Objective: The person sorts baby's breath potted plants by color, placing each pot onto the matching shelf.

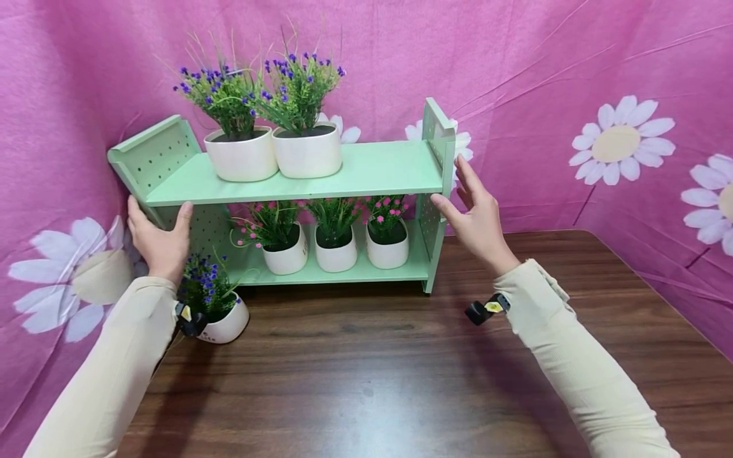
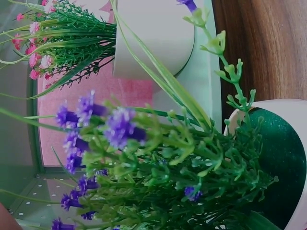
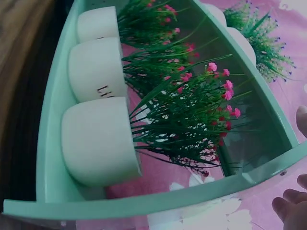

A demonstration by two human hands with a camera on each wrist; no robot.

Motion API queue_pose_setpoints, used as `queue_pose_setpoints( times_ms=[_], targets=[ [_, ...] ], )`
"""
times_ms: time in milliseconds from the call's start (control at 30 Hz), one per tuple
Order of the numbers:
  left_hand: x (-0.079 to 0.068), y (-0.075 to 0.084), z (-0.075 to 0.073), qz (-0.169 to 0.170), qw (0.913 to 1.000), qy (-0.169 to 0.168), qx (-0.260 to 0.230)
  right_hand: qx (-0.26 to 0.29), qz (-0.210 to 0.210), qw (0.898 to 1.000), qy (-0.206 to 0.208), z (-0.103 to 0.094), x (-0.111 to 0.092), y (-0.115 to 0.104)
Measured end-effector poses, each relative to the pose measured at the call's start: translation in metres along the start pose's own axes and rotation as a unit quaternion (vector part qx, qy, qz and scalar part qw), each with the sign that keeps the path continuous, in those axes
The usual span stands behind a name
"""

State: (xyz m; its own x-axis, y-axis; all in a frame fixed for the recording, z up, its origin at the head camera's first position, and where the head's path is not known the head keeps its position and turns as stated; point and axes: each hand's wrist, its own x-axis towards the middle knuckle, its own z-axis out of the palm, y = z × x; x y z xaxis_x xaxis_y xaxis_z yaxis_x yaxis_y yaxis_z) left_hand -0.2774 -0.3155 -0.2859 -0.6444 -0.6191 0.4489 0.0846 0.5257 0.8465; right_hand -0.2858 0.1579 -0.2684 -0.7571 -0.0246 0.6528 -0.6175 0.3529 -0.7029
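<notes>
A pale green two-tier shelf [image 1: 389, 166] with perforated side panels stands on the table. My left hand [image 1: 157, 245] is at its left panel, thumb raised and fingers extended along the outer side. At the right panel, my right hand [image 1: 480, 224] has its thumb by the front edge and its fingers spread beside the outer face. Two white pots [image 1: 307, 152] of purple flowers sit on the upper tier. Below them, three white pots [image 3: 98, 141] of pink flowers stand in a row. Another purple-flowered pot [image 1: 226, 323] rests on the table under my left wrist.
The brown wooden table [image 1: 355, 369] extends in front of the shelf and to its right. Pink cloth [image 1: 515, 76] with large white daisies hangs behind and at both sides. Each wrist carries a small black camera [image 1: 480, 312].
</notes>
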Motion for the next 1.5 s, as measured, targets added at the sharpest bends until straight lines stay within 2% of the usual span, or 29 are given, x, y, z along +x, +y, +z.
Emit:
queue_pose_setpoints(
  times_ms=[167, 367, 500, 567, 767, 900, 1000, 1233, 1400, 1500],
  targets=[
    [0.0, 0.0, 0.0, 0.001, 1.0, 0.0, -0.002, 0.021, 0.004, 1.0, -0.005, 0.005, 0.006, -0.021],
    [0.002, -0.001, 0.0, -0.005, 1.0, -0.005, 0.0, 0.007, 0.014, 1.0, 0.001, 0.008, 0.009, -0.026],
    [0.002, 0.001, 0.0, -0.009, 0.9999, -0.007, 0.001, 0.007, 0.017, 1.0, 0.008, 0.009, 0.011, -0.023],
    [0.002, 0.002, -0.002, -0.009, 0.9999, -0.012, 0.003, 0.012, 0.015, 1.0, 0.015, 0.01, 0.015, -0.013],
    [-0.005, 0.0, -0.012, -0.02, 0.9982, -0.051, 0.025, 0.005, 0.008, 1.0, 0.028, 0.014, 0.02, 0.01],
    [-0.018, -0.003, -0.018, -0.019, 0.996, -0.081, 0.034, 0.005, 0.004, 0.999, 0.031, 0.015, 0.02, 0.014],
    [-0.033, -0.006, -0.023, -0.005, 0.9954, -0.092, 0.026, 0.006, -0.002, 0.999, 0.035, 0.014, 0.019, 0.014],
    [-0.08, -0.008, -0.042, 0.09, 0.9933, -0.07, -0.018, 0.006, -0.001, 0.999, 0.035, 0.016, 0.019, 0.012],
    [-0.111, -0.014, -0.057, 0.101, 0.9918, -0.068, -0.039, 0.016, -0.003, 0.999, 0.035, 0.015, 0.014, -0.004],
    [-0.125, -0.023, -0.064, 0.106, 0.9927, -0.051, -0.027, 0.019, -0.005, 0.999, 0.034, 0.015, 0.012, -0.01]
  ],
)
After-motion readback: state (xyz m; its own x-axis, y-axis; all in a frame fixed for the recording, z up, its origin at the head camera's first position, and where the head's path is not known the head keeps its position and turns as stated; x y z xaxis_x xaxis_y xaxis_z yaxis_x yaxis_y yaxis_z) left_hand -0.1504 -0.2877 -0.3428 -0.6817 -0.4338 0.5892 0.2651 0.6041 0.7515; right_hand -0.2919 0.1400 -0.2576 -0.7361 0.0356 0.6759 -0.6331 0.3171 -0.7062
